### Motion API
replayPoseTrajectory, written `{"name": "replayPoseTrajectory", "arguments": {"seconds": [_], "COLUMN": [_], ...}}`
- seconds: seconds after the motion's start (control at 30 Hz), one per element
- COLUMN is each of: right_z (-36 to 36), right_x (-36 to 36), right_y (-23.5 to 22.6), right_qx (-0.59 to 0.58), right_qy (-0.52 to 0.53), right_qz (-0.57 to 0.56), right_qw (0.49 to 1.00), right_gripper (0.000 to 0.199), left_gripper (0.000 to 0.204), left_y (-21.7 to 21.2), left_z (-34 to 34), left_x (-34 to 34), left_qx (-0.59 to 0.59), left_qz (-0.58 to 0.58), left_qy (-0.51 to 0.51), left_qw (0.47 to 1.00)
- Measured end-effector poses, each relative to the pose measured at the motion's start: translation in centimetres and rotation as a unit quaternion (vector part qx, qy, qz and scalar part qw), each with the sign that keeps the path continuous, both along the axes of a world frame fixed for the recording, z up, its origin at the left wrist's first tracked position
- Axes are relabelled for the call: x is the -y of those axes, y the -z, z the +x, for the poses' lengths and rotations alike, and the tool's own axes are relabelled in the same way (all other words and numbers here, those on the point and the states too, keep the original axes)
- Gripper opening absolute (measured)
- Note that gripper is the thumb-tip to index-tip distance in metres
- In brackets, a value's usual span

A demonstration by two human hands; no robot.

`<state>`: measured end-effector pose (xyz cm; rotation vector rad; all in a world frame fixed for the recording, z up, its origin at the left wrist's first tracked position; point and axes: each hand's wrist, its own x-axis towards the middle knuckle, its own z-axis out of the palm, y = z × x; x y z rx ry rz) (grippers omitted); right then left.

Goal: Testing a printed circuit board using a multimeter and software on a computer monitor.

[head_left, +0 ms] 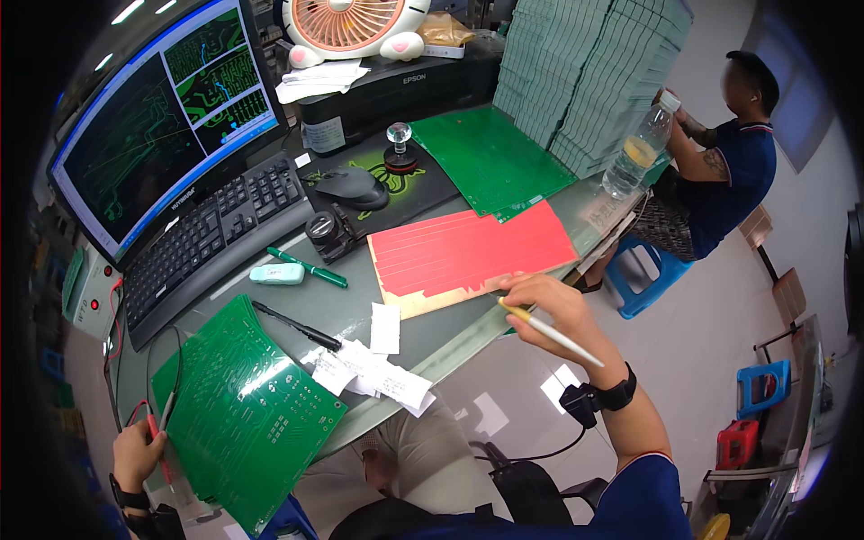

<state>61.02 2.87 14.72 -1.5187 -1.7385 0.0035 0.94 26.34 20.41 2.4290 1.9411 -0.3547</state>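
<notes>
Desk (450, 337) carries a large monitor (153, 117) at its far left, showing green circuit traces on black; a black keyboard (207, 238) lies just in front of it. A tall stack of green boards (585, 72) stands at the far right, with a second person (729, 153) seated beyond on a blue stool. Near the desk's front edge lies a board covered in red strips (468, 256); the right hand (549, 310) rests at its near corner, fingers closed round a yellow-and-white pen (551, 333) — the tip touching or just beside the board's edge. At the lower left a pile of green circuit boards (243, 414) overhangs the desk; the left hand (137, 454) sits at its left edge, gripping a red probe (155, 427) with a lead. Smaller items — a black mouse (351, 186), paper slips (373, 364), a green marker (308, 268), a black pen (297, 326) — lie between the two boards.
</notes>
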Motion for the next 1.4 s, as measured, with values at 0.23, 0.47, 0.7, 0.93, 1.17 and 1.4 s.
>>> {"name": "replayPoseTrajectory", "arguments": {"seconds": [0.23, 0.47, 0.7, 0.93, 1.17, 1.4], "right_z": [-0.8, -1.0, -1.4, -1.4, -1.9, -2.3], "right_x": [-1.0, -1.4, -1.7, -1.7, -1.9, -1.9], "right_y": [0.1, 0.1, 0.1, -0.3, -1.1, -1.2], "right_qx": [0.072, 0.110, 0.162, 0.146, 0.166, 0.208], "right_qy": [0.017, 0.027, 0.039, 0.026, 0.013, 0.027], "right_qz": [0.011, 0.025, 0.030, 0.012, -0.004, -0.008], "right_qw": [0.997, 0.993, 0.986, 0.989, 0.986, 0.978], "right_gripper": [0.026, 0.026, 0.026, 0.028, 0.029, 0.030], "left_gripper": [0.027, 0.023, 0.024, 0.033, 0.023, 0.020], "left_y": [0.4, 0.7, 1.5, 2.0, 2.2, 3.5], "left_z": [-0.5, -1.7, -3.4, -4.4, 1.1, 6.0], "left_x": [0.3, 0.2, 0.4, 1.6, 3.3, 3.5], "left_qx": [0.123, 0.269, 0.412, 0.538, 0.891, 0.882], "left_qz": [-0.063, -0.141, -0.192, -0.151, -0.168, -0.202], "left_qy": [-0.047, -0.068, -0.097, -0.144, -0.142, -0.117], "left_qw": [0.989, 0.950, 0.886, 0.816, 0.397, 0.408]}}
